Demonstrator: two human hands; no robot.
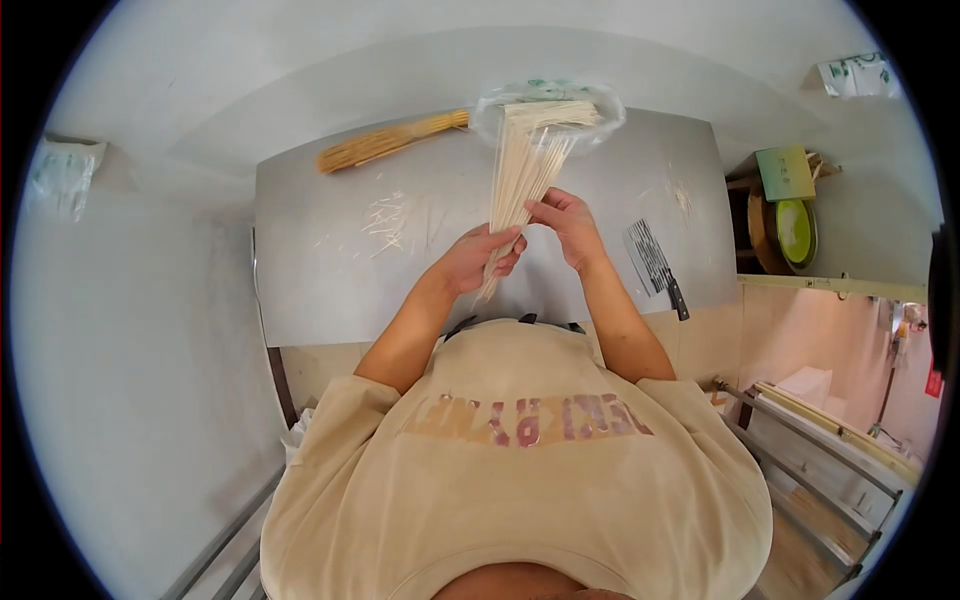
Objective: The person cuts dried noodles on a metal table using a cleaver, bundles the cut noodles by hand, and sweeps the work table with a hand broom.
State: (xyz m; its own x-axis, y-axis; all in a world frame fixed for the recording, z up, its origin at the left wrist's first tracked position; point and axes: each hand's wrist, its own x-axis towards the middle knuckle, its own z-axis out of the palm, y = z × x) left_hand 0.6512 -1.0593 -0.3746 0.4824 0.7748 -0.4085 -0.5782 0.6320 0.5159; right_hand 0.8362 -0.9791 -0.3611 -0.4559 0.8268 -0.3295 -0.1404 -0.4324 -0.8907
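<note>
A fanned bundle of long, thin, pale sticks [519, 185] stretches over the steel table; whether they are dried noodles or skewers I cannot tell. My left hand [478, 257] is wrapped around its near end, thumb on top, with the tips sticking out below. My right hand [565, 222] pinches at the bundle's right edge. Beyond the far ends lies a clear plastic bag [612, 120] holding more pale sticks [560, 113]. Short loose pieces [387, 222] are scattered on the table left of my hands.
The steel table [310, 270] stands against a white wall. A straw-coloured bundle of stalks [390, 143] lies at the back left. A cleaver [652, 262] rests at the right, its black handle towards the front edge. Beyond the right edge are a green box [785, 174] and a green bowl [795, 232].
</note>
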